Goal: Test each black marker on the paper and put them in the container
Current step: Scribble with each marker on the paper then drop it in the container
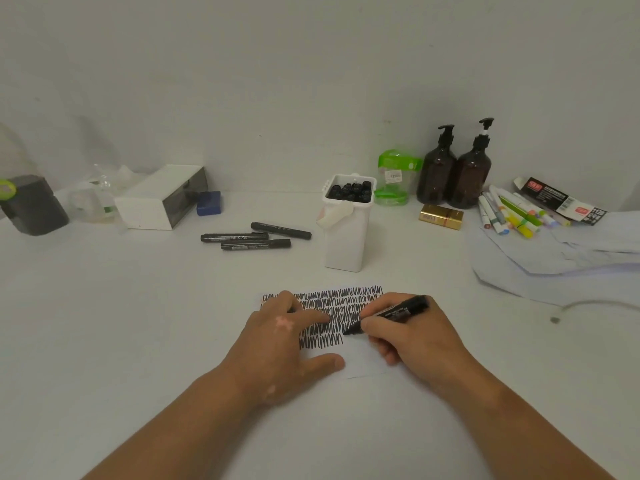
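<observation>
1 black marker [391,311] is in use nearest the camera. The right hand [412,337] pinches it low on the barrel, thumb and fingers curled round it, with the tip down on the paper [367,367] at the end of the lowest scribble row. The left hand [277,341] lies flat with straight fingers, pressing the sheet still. I judge the marker light, rigid and smooth, best held near the tip for writing; the thin sheet would likely slide without that press. Beyond, 3 more black markers [256,239] lie together on the table, near the upright white container [346,244], which already holds many. White print on the barrels is too small to read, as is the printed carton [561,199] at far right.
</observation>
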{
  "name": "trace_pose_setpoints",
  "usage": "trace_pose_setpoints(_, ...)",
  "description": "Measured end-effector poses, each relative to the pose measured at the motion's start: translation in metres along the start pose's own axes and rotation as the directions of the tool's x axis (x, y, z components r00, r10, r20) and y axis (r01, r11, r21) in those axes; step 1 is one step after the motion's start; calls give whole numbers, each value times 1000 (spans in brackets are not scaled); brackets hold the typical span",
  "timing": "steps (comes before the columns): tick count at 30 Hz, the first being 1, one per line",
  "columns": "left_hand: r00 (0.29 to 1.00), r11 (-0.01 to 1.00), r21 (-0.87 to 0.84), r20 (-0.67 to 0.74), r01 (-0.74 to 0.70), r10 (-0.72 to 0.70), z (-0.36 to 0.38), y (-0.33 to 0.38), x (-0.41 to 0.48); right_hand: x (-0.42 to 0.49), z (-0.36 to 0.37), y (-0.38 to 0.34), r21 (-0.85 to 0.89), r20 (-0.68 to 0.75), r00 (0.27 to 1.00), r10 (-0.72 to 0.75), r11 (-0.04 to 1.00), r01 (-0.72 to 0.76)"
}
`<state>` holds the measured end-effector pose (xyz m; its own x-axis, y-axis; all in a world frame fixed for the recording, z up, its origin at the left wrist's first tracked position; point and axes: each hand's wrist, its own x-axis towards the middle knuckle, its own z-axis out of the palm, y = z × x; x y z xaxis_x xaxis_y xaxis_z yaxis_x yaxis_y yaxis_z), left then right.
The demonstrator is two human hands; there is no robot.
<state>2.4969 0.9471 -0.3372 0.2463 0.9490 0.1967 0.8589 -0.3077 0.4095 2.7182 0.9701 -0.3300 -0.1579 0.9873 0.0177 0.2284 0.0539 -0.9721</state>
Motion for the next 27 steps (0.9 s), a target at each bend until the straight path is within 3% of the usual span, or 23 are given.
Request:
trace_pose_setpoints(10,1000,1000,17,1,11,-11,2,-2,0,0,0,2,-133,31,999,-11,991,15)
trace_pose_setpoints(27,1000,1000,14,14,21,-22,2,-1,1,0,-1,-1,-194,-29,999,23,981,-28)
